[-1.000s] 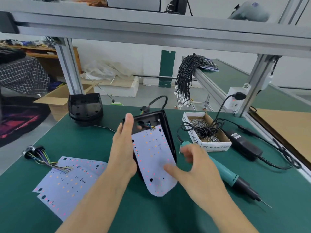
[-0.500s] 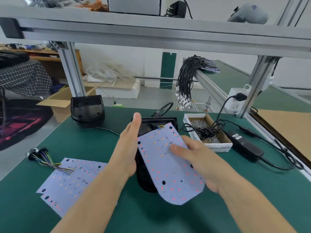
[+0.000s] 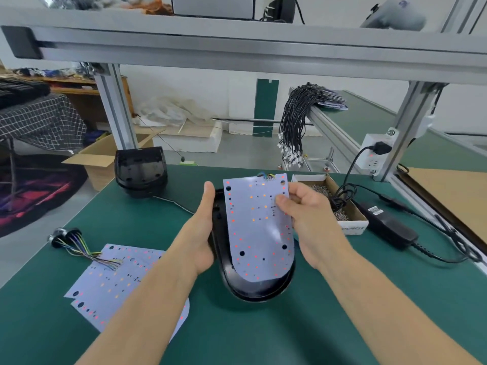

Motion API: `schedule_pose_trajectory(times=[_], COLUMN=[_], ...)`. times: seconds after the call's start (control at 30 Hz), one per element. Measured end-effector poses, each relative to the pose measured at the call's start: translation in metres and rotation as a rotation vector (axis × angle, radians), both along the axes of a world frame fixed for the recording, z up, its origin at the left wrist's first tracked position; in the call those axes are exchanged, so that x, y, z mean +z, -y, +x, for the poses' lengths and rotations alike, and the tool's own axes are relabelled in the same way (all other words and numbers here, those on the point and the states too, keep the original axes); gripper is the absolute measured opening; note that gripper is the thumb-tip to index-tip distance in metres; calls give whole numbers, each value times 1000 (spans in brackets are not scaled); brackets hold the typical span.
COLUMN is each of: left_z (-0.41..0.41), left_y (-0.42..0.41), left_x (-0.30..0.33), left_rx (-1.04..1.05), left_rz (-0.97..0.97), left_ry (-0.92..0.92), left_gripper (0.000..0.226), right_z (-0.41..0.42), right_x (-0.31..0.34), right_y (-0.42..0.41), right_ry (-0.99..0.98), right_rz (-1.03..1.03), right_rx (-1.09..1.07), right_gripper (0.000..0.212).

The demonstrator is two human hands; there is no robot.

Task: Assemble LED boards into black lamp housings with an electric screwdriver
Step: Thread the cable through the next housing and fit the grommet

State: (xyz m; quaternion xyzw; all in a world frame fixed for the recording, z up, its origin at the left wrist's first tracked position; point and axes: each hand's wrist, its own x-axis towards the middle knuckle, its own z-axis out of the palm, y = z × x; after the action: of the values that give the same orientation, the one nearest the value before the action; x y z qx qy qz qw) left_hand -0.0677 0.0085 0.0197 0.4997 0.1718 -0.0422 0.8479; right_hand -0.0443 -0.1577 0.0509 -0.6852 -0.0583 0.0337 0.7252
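Note:
A black lamp housing (image 3: 253,291) lies on the green table in front of me, its rounded end nearest me. A white LED board (image 3: 259,230) dotted with red and orange LEDs lies over its opening, coloured wires at its far edge. My left hand (image 3: 201,233) grips the housing's left side, thumb pointing up. My right hand (image 3: 303,217) pinches the board's right edge, thumb on top. The electric screwdriver is out of sight.
Spare LED boards (image 3: 116,283) with a wire bundle (image 3: 71,241) lie at the left. A stack of black housings (image 3: 141,169) stands at the back left. A box of screws (image 3: 350,214), a black power adapter (image 3: 390,227) and cables sit at the right.
The housing has been turned so its rounded end faces me. My right hand has swung the board round and laid it over the housing, lined up with it.

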Motion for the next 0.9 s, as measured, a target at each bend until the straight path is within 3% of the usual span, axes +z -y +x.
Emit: schedule_pose_trajectory(times=[0.1,0.2,0.27,0.33,0.4,0.57,0.73,0.83,0.9], left_z=[2,4,4,2,1,-2,-3,-6,-8], left_y=[0,-4,-6,-7,-7,0,6,2,-1], left_x=[0,3,1,-1,-2,1,5,5,5], left_rx=[-49,-135,-147,-143,-155,-173,-40,-10,-9], left_rz=[-27,-63,-72,-88,-91,-67,57,95,112], left_ry=[53,70,65,59,63,134,187,224,234], left_gripper=[68,79,82,84,86,82,63,47,46], right_z=[-5,-11,-13,-16,-17,-11,-14,-20,-19], right_x=[-10,-16,-16,-9,6,30,28,11,3], right_y=[-8,-11,-9,-6,-5,-2,0,4,6], right_ry=[107,181,314,482,585,426,410,440,284], right_rz=[-75,-231,-547,-928,-1114,-1322,-1289,-993,-671], right_rx=[-26,37,-2,-71,-102,-34,-130,-294,-274], right_gripper=[23,17,8,22,18,31,30,38,46])
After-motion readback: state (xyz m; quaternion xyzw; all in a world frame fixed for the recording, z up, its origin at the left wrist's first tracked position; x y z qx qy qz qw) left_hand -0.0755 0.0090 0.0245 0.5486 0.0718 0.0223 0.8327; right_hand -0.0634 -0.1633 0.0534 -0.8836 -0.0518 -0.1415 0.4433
